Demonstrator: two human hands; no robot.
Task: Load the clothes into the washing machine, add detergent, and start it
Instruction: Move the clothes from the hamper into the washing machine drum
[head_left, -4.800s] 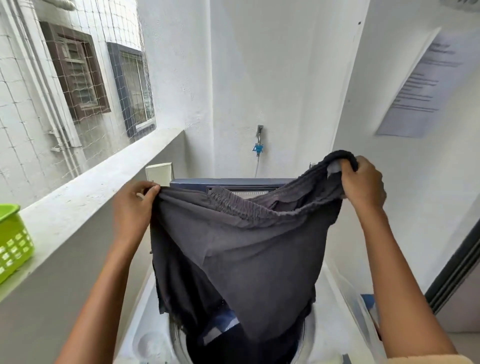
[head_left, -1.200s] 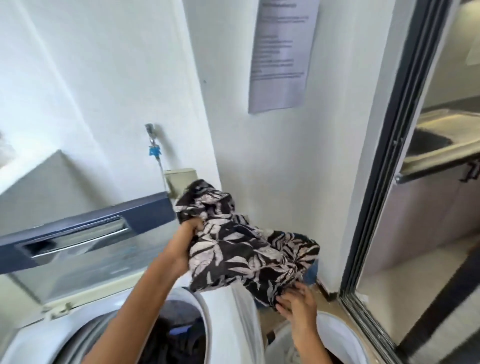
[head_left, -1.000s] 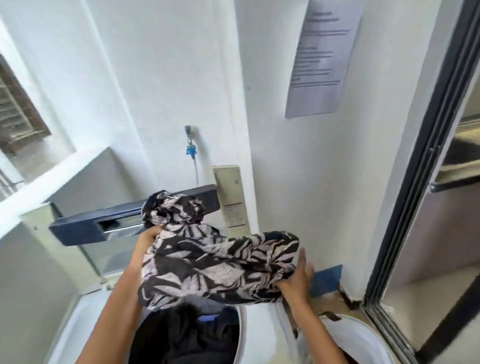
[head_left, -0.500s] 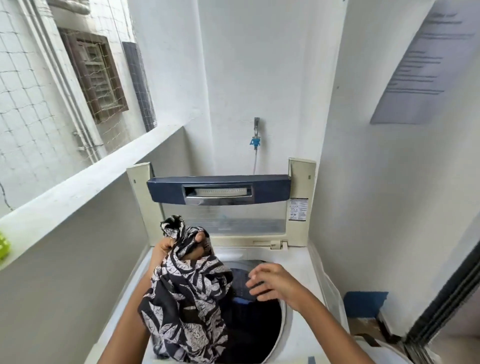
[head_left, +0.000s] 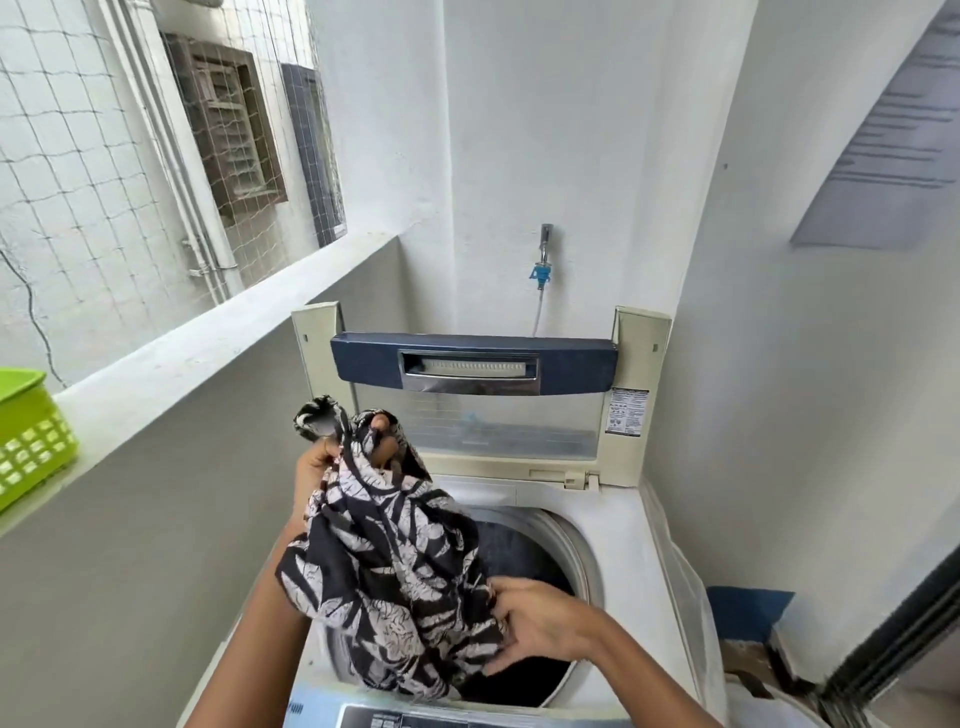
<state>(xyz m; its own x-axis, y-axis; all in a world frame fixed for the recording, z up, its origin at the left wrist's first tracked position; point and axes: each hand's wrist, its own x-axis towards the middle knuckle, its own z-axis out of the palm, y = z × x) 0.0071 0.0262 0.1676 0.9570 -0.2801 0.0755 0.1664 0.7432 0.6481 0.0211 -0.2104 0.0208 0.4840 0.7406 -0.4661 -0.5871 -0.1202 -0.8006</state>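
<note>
1. Far left: a lime-green perforated plastic basket (head_left: 28, 434) sits on the grey concrete ledge (head_left: 208, 353).
2. Your left hand (head_left: 332, 457) grips the top of the black-and-white leaf-print garment (head_left: 384, 571), raised above the drum's left edge.
3. The white top-loading washing machine (head_left: 628, 525) stands with its lid up; dark clothes lie inside.
4. Your right hand (head_left: 540, 623), fingers extended, presses the garment's lower folds at the drum mouth.

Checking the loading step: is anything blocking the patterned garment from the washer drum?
Nothing visible. The hinged lid stands raised behind the drum opening; the black-and-white leaf-print garment, gripped by the left hand, hangs over it.
</note>
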